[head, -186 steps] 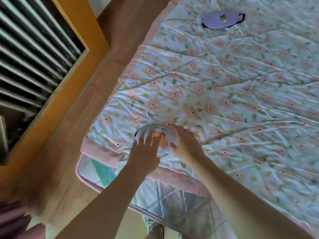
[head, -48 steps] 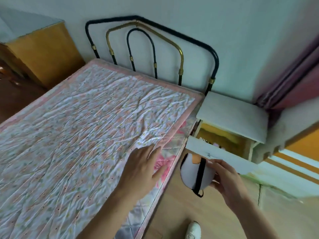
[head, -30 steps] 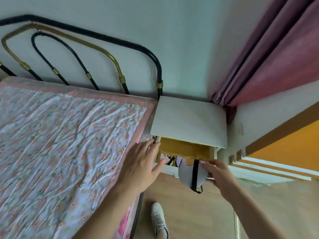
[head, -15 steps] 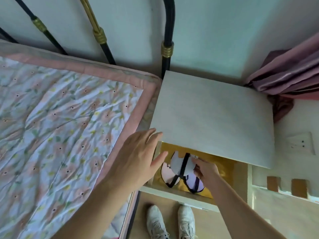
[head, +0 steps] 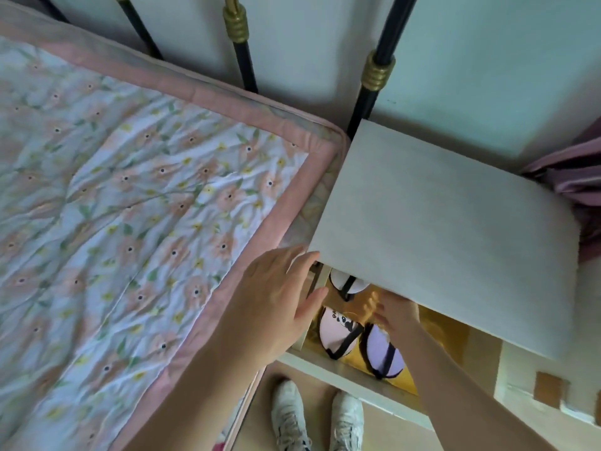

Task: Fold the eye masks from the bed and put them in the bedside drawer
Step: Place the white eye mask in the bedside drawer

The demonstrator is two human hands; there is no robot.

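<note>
fingers [head: 292, 265]: left spread, right blurred, seemingly empty | drawer [head: 351, 374]: three masks | floral bedspread [head: 130, 206]

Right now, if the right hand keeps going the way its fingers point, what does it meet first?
Probably the white folded eye mask at the back of the drawer. The right hand points inward under the nightstand top, fingers blurred, apparently empty. Depth is unclear; it may pass above the mask.

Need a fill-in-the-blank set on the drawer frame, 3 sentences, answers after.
1. The number of folded eye masks visible in the open drawer is ____.
2. The hand reaching into the drawer is the ____ one.
3. The left hand hovers open over the drawer's ____ edge.

Answers: three; right; left
</note>
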